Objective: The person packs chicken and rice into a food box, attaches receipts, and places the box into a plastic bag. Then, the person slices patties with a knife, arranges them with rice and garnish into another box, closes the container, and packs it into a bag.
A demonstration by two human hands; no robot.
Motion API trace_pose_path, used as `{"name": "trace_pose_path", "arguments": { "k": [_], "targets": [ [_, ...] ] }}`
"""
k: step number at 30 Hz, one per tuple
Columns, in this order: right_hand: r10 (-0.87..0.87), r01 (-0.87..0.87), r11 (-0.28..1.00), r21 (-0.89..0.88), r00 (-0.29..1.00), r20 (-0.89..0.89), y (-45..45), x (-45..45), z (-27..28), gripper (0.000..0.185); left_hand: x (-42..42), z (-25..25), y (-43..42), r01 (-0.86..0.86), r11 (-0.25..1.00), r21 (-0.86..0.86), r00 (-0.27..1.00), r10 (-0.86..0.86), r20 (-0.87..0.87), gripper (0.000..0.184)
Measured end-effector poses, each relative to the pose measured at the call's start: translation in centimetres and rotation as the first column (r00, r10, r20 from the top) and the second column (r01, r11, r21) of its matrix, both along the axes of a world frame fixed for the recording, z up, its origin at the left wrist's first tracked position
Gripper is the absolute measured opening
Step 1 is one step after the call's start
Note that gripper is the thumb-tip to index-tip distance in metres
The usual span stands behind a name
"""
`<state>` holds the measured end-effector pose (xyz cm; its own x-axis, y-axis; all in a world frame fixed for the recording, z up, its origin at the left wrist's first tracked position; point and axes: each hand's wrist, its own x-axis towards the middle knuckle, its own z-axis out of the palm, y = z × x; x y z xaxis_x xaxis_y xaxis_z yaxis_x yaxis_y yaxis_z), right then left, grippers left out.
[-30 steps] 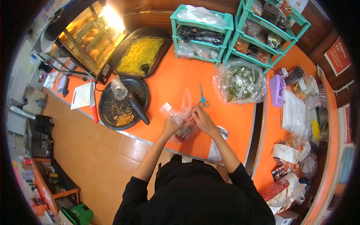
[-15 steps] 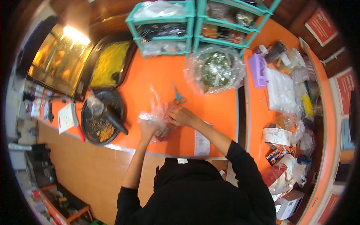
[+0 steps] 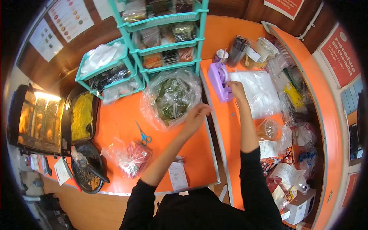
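One purple tape dispenser (image 3: 216, 85), right hand (image 3: 237, 89) at its side

Dispenser stands toward the far end of the right worktop (image 3: 232, 153). Right fingers bent against its right side; too small to tell whether they pinch tape. Pile of clear plastic bags (image 3: 260, 94) just right of that hand; cup of dark sticks (image 3: 239, 50) beyond the dispenser.

Left hand (image 3: 196, 117) reaches far and right, above the right edge of the left worktop (image 3: 195, 163), beside a large clear bag of green leaves (image 3: 171, 100). Its fingers loosely bent, tips toward the right; nothing seen in them.

Red packet (image 3: 138, 154) in crumpled clear plastic lies on the left worktop, left of the left forearm, no hand on it. Blue-handled scissors (image 3: 145, 138) just beyond it, blades pointing far. Printed receipt (image 3: 177, 176) to its right, by the near edge. Farther left, a dark stone mortar (image 3: 81, 180), pestle (image 3: 98, 173) leaning inside. Green tiered rack (image 3: 168, 23) stands behind the leaves.
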<state>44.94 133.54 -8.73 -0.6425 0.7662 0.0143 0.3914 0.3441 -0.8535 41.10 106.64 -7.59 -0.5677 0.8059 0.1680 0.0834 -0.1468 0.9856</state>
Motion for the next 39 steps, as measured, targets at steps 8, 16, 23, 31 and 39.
{"name": "trace_pose_path", "arguments": {
  "k": [8,16,23,31,39],
  "targets": [
    [-0.036,0.035,0.999,-0.003,0.995,-0.097,-9.8,17.2,-3.3,0.020,1.5,-4.2,14.3,-0.137,0.991,0.007,0.940,0.128,0.315,0.040],
    [-0.206,0.210,0.970,0.125,0.978,-0.046,-7.2,16.6,-4.8,0.019,0.4,-4.0,15.3,-0.466,0.879,-0.104,0.828,0.392,-0.400,0.023],
    [0.110,-0.133,0.972,0.193,0.986,0.129,-13.0,16.3,0.4,0.047,5.2,-4.7,1.4,-0.557,0.802,0.215,0.804,0.586,-0.103,0.012],
    [0.465,-0.624,0.760,0.182,0.717,0.519,-32.9,15.2,-11.1,0.028,14.3,-14.3,-23.8,-0.922,0.376,-0.091,0.357,0.736,-0.575,0.005],
    [0.788,-0.680,0.516,-0.521,0.615,-0.022,-37.4,12.9,-3.3,0.020,13.1,-11.1,-29.5,-0.972,0.213,-0.095,0.224,0.966,-0.128,0.005]
  ]
}}
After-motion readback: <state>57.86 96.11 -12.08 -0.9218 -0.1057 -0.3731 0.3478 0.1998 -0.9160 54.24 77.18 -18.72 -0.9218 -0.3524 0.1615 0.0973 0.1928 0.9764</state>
